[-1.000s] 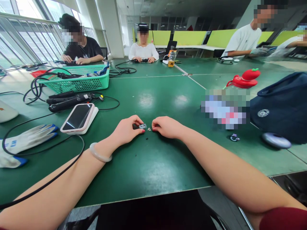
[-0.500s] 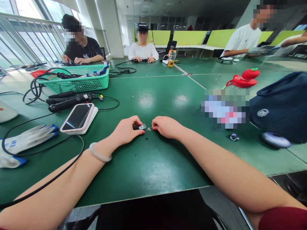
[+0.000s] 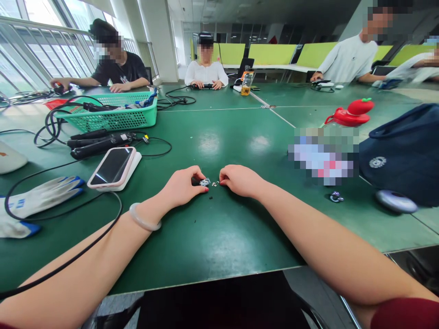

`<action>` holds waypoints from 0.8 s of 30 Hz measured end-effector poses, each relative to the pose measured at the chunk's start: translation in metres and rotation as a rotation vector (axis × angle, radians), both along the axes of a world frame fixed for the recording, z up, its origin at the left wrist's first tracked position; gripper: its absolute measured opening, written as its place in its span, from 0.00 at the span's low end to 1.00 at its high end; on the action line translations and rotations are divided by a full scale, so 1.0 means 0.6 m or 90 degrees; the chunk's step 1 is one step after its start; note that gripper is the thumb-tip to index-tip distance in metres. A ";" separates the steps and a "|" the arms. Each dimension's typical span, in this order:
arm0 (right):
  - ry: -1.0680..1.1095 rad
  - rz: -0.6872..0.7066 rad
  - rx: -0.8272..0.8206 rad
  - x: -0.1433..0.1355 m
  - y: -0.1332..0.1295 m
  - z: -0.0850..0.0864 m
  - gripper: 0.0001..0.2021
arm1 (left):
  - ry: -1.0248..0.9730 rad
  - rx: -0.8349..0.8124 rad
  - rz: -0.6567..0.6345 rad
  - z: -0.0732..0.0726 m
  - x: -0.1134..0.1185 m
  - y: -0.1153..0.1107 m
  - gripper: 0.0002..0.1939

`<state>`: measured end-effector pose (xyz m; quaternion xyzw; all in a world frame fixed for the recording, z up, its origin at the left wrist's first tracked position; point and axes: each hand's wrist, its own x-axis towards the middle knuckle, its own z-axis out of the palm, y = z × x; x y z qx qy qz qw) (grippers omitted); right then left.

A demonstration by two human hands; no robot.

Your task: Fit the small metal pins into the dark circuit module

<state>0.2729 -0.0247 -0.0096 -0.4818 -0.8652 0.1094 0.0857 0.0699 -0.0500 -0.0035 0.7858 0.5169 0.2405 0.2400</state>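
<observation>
Green tabletop [image 3: 219, 246], smooth and a little shiny, gives small parts a plain ground, and this probably makes them easier to see. Close to its near edge, I see two bare forearms coming in from both sides, perhaps resting on it for steadiness. A tiny dark bit [image 3: 211, 198] lies just before the fingers.

The left hand [image 3: 180, 185] is narrow at its tips: thumb and finger pinch a small patterned piece [image 3: 205, 182] by its side, so its other end faces the right hand [image 3: 240, 180]. This grip seems chosen to leave that end free. The right fingertips are nearly together, beside small pale pieces [image 3: 215, 184]; whether they hold one, I cannot tell. These pieces are between the two hands, within easy reach of both.

Farther to the left lie a glove [image 3: 51, 196] and a phone [image 3: 113, 167], apart from the hands, which probably leaves the fingers room. Opposite them, a dark bag [image 3: 408, 155] stands at the right. Behind the phone, a green basket [image 3: 116, 119] contains cables, maybe to gather them. Beyond, a person in white [image 3: 206, 71] sits facing us.
</observation>
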 end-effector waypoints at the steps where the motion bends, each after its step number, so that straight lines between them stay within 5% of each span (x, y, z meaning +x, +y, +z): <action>1: 0.005 -0.002 0.002 0.000 0.000 0.000 0.03 | 0.000 0.000 -0.001 0.000 0.000 0.000 0.10; 15: 0.014 0.000 0.018 0.002 0.003 -0.005 0.06 | -0.013 -0.012 -0.001 0.000 0.001 -0.001 0.10; 24: 0.211 0.145 0.097 -0.022 -0.027 0.009 0.07 | -0.085 -0.046 -0.052 0.001 0.002 -0.002 0.14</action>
